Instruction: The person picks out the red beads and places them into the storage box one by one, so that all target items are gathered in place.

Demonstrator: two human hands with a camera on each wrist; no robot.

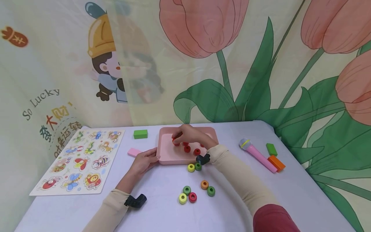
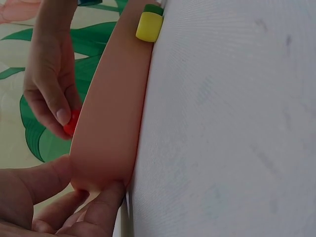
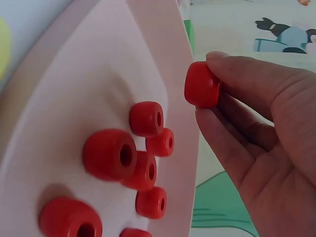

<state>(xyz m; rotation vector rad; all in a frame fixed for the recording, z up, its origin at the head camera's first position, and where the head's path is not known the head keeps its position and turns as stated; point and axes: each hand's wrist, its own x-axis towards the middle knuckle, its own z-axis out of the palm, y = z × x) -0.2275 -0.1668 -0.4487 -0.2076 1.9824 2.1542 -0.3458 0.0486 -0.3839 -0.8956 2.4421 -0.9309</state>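
Observation:
My right hand (image 1: 189,133) is over the pink tray (image 1: 173,162), pinching a red bead (image 3: 201,85) between thumb and fingertips. Several other red beads (image 3: 108,155) with round holes lie on the tray floor, below and beside the held one in the right wrist view. At the tray's near left corner, my left hand (image 1: 144,162) grips the wall, with the thumb at the rim and the fingers low against the side. In front of the tray, a yellow bead (image 1: 191,168) and a green bead (image 1: 198,166) sit side by side.
Nearer me lie several loose beads, among them an orange bead (image 1: 204,184) and a red bead (image 1: 192,197). An insect picture board (image 1: 108,158) is at left, near a green block (image 1: 140,134) and a pink block (image 1: 134,152). A toy microphone (image 1: 258,155) and an orange block (image 1: 276,163) lie right.

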